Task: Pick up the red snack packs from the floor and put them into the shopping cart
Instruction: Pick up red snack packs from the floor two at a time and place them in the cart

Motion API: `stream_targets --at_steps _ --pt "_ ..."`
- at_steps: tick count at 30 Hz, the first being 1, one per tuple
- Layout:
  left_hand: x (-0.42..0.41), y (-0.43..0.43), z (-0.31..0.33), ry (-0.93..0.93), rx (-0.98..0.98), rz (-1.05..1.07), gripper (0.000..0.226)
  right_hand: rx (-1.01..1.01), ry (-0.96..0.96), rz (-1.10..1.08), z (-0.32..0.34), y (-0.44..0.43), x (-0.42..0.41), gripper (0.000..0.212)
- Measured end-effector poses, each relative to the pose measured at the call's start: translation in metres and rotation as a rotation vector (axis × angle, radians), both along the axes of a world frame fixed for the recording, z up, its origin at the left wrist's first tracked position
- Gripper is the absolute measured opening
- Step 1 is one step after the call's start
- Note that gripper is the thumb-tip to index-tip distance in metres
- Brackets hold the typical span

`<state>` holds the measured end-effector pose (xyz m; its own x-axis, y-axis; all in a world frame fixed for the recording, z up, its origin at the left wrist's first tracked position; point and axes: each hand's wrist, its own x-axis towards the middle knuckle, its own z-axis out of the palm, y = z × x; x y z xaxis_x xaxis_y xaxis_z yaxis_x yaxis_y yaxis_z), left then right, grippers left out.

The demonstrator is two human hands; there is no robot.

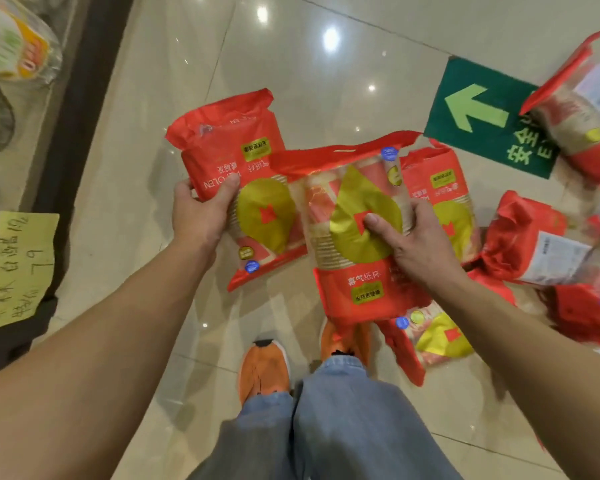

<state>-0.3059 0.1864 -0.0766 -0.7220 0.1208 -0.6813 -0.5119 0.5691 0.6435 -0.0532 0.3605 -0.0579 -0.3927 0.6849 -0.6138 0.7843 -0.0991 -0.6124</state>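
My left hand [201,216] grips a red pack [236,161] with a gold drop emblem, held above the tiled floor left of centre. My right hand [413,247] grips a second red pack [354,209] at centre, thumb across its gold emblem. Several more red packs lie on the floor to the right: one behind my right hand [444,195], one near my foot [433,337], one face down [534,244], and one at the top right [582,119]. No shopping cart is in view.
A store shelf [25,98] with packaged goods and a yellow handwritten price tag [18,265] runs along the left. A green floor sticker [482,116] with an arrow lies at the upper right. My orange shoes [264,368] and jeans are below.
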Motion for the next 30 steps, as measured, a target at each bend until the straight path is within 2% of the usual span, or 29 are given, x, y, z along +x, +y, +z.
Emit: stream_targets --at_steps 5,8,12,16,18,24,28,30 --pt "0.005 -0.026 0.133 0.057 0.024 -0.036 0.064 -0.032 0.044 -0.134 0.118 -0.011 -0.009 0.051" --pt "0.010 -0.042 0.239 0.048 0.060 -0.046 0.051 -0.051 0.077 -0.167 0.222 -0.022 -0.022 0.052" --pt "0.020 -0.064 0.397 0.048 0.145 -0.013 0.040 0.009 0.101 -0.200 0.375 -0.038 -0.029 0.036" --pt "0.032 -0.087 0.534 0.130 0.185 0.039 0.027 0.059 0.139 -0.183 0.508 -0.051 -0.032 0.051" --pt "0.038 -0.099 0.592 0.198 0.191 0.081 0.028 0.058 0.165 -0.149 0.567 -0.056 -0.033 0.053" --pt "0.063 -0.147 0.716 0.399 0.174 0.236 0.055 0.061 0.315 0.057 0.687 -0.069 -0.053 0.064" --pt "0.083 -0.191 0.777 0.518 0.176 0.447 0.044 0.070 0.418 0.217 0.751 -0.099 -0.086 0.063" --pt "0.093 -0.222 0.804 0.542 0.194 0.541 0.050 0.054 0.465 0.313 0.778 -0.123 -0.101 0.061"
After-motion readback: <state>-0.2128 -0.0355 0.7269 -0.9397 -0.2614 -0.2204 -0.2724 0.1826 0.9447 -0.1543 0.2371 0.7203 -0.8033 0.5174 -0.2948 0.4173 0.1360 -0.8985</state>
